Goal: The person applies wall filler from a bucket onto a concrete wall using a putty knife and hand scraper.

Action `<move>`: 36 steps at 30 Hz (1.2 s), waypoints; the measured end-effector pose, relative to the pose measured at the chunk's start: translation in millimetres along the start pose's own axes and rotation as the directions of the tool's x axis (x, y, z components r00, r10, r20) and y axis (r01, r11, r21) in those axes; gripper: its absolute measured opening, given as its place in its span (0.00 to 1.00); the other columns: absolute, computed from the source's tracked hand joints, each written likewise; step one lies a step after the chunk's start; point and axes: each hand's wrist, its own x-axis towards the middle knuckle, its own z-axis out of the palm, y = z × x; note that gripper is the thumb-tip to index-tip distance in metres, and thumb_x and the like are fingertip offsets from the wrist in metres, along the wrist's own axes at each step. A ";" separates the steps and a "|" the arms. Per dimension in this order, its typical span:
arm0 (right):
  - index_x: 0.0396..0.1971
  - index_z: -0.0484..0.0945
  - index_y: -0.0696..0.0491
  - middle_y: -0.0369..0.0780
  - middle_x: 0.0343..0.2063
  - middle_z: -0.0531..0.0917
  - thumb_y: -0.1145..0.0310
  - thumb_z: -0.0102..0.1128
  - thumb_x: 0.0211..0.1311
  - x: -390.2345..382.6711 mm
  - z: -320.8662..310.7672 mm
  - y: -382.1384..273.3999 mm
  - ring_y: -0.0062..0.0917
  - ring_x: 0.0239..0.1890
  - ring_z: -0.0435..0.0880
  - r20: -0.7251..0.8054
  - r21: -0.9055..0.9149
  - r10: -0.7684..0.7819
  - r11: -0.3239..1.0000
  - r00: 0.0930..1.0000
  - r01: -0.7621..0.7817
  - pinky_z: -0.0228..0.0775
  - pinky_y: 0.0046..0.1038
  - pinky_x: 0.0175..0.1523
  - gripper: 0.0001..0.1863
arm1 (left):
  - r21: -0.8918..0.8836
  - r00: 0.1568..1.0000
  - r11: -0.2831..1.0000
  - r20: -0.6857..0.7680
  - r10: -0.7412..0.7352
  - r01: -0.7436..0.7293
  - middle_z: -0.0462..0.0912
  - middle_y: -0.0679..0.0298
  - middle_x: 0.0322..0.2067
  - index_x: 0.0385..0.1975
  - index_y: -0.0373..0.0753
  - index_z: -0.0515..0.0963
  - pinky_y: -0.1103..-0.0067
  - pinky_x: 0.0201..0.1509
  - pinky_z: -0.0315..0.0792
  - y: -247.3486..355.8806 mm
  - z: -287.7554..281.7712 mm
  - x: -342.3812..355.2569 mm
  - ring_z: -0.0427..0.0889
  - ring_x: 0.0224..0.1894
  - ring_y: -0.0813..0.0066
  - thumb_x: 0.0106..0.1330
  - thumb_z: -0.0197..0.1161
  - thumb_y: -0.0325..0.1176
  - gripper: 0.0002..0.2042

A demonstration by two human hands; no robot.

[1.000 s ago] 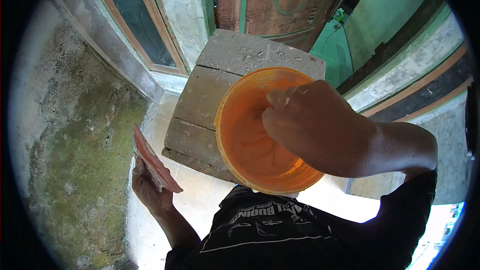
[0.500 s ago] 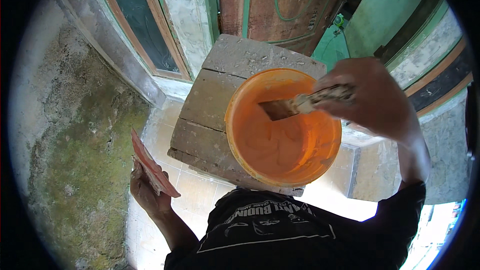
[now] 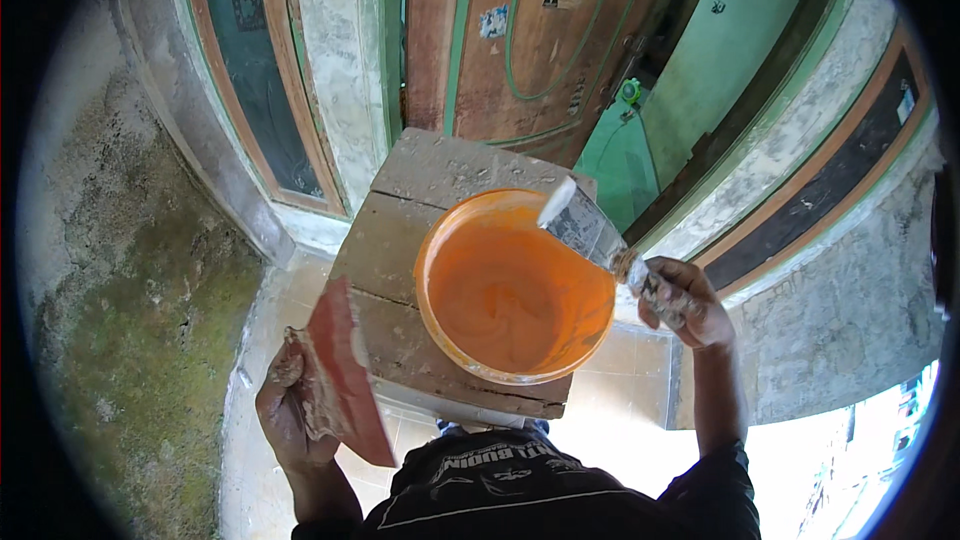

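My right hand grips the handle of a putty knife, raised over the right rim of an orange bucket. White paste sits along the tip of its blade. Inside the bucket lies a smooth mass of wet putty, tinted orange by the walls. To the left of the bucket, my left hand is closed on a red flat putty spreader, tilted on edge and crusted with dried paste. Smears of paste cover the fingers of both hands.
Beneath the bucket stands a rough plank table. Beyond it are a brown wooden door, standing ajar, and a window at the left. A mossy concrete strip runs along the left, beside the tiled floor.
The putty knife has come up from inside the bucket to above its right rim, now carrying paste on its tip. My left hand has turned the spreader and brought it nearer the table.
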 end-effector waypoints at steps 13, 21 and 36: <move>0.47 0.70 0.56 0.44 0.38 0.79 0.86 0.61 0.48 -32.3 22.2 38.4 0.27 0.41 0.80 0.013 -0.495 -0.510 0.744 0.860 0.449 0.71 0.24 0.42 0.23 | 0.210 0.966 0.954 0.103 -0.238 0.212 0.79 0.53 0.36 0.42 0.27 0.70 0.75 0.43 0.79 -63.8 79.3 -63.0 0.82 0.37 0.67 0.59 0.51 0.25 0.13; 0.34 0.80 0.53 0.40 0.35 0.82 0.85 0.65 0.33 -84.8 4.4 11.5 0.34 0.37 0.79 0.282 -0.765 -0.649 0.292 0.707 0.574 0.68 0.31 0.40 0.21 | 0.387 0.929 0.875 0.106 -0.355 0.290 0.79 0.55 0.33 0.39 0.28 0.71 0.77 0.37 0.79 -99.5 97.9 -94.7 0.82 0.32 0.70 0.59 0.52 0.24 0.10; 0.36 0.79 0.54 0.39 0.29 0.79 0.75 0.65 0.47 -248.8 -47.0 24.7 0.25 0.29 0.76 -0.193 -0.747 -0.399 0.652 0.896 0.129 0.65 0.25 0.30 0.13 | 0.330 0.889 0.864 0.131 -0.440 0.379 0.80 0.60 0.35 0.38 0.34 0.72 0.77 0.40 0.79 -184.0 95.0 -118.1 0.82 0.35 0.72 0.59 0.55 0.25 0.08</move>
